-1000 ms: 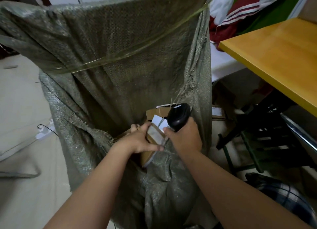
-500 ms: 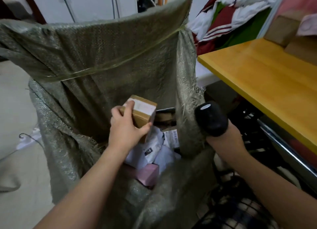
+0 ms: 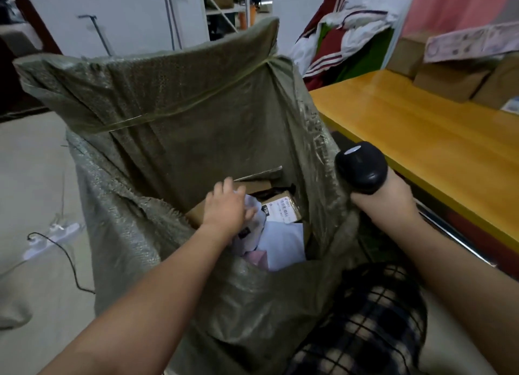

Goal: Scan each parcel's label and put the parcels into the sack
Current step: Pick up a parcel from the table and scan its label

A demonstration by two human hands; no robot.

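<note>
Now we look down into the green woven sack, whose mouth stands wide, its far wall upright and its near rim sagging low; the right rim hangs near the yellow worktop, leaving a narrow gap between them, while bare floor lies open to the left, crossed by a black cable; cardboard boxes sit at the far side of the worktop; half a second ago our left hand held a small box above the sack, and it no longer does; a labelled brown box now lies inside among the other parcels, just beside a white mailer and a pink packet; the left hand has sunk lower into the mouth, fingers loosely spread and grasping nothing, though we cannot tell whether they touch the crumpled white wrapping beneath; our right hand is clenched round the handle of the black scanner, upright outside the right rim.
</note>
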